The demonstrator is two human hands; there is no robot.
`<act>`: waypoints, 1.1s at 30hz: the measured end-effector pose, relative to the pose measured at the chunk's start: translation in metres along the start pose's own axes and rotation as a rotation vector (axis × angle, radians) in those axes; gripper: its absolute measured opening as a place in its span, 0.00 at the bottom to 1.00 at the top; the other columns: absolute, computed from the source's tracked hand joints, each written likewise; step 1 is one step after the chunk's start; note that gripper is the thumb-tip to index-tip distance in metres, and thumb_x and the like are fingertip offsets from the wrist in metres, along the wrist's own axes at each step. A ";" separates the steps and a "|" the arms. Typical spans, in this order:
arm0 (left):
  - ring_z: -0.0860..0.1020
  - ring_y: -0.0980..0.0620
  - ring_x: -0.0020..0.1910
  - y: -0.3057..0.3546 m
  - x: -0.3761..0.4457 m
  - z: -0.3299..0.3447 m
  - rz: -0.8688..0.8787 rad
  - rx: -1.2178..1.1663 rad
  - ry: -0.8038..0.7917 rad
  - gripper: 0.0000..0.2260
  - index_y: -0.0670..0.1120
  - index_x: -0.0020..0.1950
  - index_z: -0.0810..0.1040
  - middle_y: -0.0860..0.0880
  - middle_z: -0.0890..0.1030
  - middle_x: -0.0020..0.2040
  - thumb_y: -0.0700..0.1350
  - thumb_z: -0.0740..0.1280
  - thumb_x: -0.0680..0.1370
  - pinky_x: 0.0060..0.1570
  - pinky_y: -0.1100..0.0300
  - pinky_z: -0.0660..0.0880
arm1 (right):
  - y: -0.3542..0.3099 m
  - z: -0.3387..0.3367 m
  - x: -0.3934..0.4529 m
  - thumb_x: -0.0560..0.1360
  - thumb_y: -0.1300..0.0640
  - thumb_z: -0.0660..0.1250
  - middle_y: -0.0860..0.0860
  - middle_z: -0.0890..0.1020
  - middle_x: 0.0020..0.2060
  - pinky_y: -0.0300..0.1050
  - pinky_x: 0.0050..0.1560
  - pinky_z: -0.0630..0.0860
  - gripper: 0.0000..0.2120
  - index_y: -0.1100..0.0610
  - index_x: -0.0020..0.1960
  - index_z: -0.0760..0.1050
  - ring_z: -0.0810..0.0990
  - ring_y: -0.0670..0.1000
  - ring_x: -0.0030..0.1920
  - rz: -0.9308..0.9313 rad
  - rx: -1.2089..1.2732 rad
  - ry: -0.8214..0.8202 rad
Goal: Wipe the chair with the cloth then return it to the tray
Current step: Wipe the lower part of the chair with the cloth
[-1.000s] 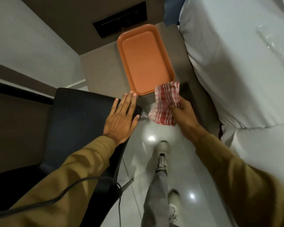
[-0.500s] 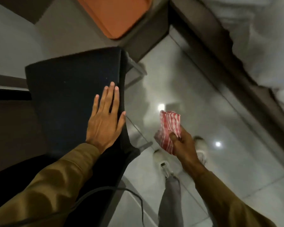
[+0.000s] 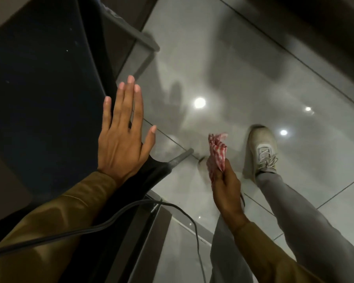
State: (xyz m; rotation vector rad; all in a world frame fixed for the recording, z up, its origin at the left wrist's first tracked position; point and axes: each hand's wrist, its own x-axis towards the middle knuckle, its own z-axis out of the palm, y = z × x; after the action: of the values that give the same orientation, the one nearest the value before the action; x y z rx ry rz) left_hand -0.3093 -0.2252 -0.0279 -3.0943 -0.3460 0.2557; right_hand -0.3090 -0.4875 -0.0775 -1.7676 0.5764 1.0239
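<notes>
Two hands are being used for different jobs here. The left hand (image 3: 122,137) is being laid flat at the right edge of the dark chair (image 3: 43,88), its fingers straight and only slightly fanned, the thumb held out to the side; this is judged to be steadying the chair so that it is not being pushed away under wiping. The red-and-white checked cloth (image 3: 217,154) is being pinched in a bunch between thumb and curled fingers of the right hand (image 3: 226,189), clear of the chair and above the glossy tiled floor (image 3: 243,68), so wiping is not yet being done. The tray is not being shown in this view.
</notes>
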 end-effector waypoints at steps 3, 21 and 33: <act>0.50 0.40 0.89 -0.001 0.000 0.011 0.001 0.016 0.004 0.34 0.38 0.88 0.48 0.36 0.52 0.89 0.58 0.51 0.89 0.89 0.43 0.45 | 0.011 0.006 -0.004 0.89 0.60 0.57 0.52 0.77 0.75 0.57 0.81 0.70 0.21 0.53 0.81 0.67 0.74 0.51 0.77 -0.015 0.014 -0.006; 0.56 0.41 0.89 -0.004 0.000 0.034 0.007 0.040 0.145 0.34 0.37 0.88 0.52 0.35 0.57 0.87 0.57 0.51 0.88 0.88 0.45 0.45 | 0.026 0.103 0.000 0.78 0.29 0.52 0.38 0.76 0.34 0.31 0.42 0.75 0.28 0.51 0.63 0.68 0.72 0.39 0.34 0.127 0.241 -0.376; 0.53 0.42 0.89 -0.007 0.000 0.032 -0.013 -0.050 0.157 0.32 0.37 0.88 0.50 0.35 0.55 0.88 0.52 0.52 0.88 0.88 0.42 0.46 | 0.019 0.090 0.038 0.86 0.34 0.38 0.51 0.86 0.63 0.48 0.73 0.70 0.30 0.34 0.71 0.77 0.82 0.59 0.65 0.184 0.234 -0.468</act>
State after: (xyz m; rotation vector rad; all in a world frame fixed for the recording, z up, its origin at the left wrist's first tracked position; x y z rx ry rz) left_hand -0.3163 -0.2186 -0.0594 -3.1331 -0.3726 0.0038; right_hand -0.3375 -0.4106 -0.1344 -1.2298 0.5400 1.3850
